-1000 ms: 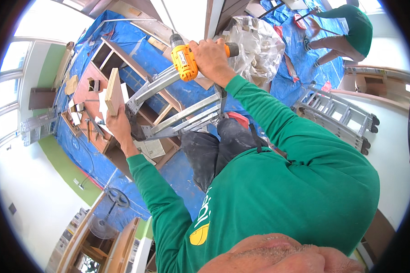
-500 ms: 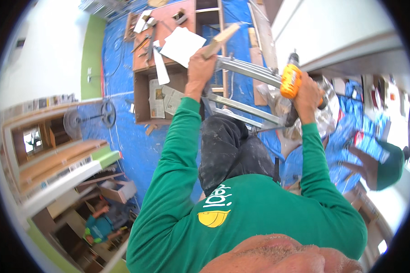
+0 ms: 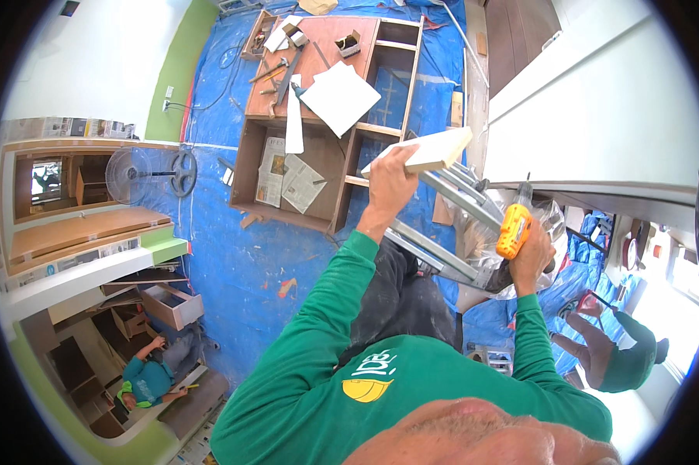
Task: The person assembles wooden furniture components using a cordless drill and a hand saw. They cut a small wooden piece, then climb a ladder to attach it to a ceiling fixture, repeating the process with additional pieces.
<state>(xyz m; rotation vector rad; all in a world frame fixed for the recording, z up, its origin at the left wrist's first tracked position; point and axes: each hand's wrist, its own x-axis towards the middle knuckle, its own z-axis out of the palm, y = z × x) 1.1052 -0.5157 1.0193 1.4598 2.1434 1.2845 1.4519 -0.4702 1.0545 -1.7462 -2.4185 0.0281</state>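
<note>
Left hand: the left hand is closed around the near end of a pale wooden board, held up above the ladder.
Board axis: its long axis runs from the hand up and to the right, the far end pointing toward the white cabinet.
Right hand: the right hand grips the handle of a yellow-orange drill.
Drill axis: the drill stands nearly upright, its bit pointing up at the cabinet's lower edge.
Papers: a white square sheet lies on the brown cabinet carcass on the blue floor tarp; newspapers lie inside the carcass, below the sheet.
Others: another person's hand shows at the lower right.
</note>
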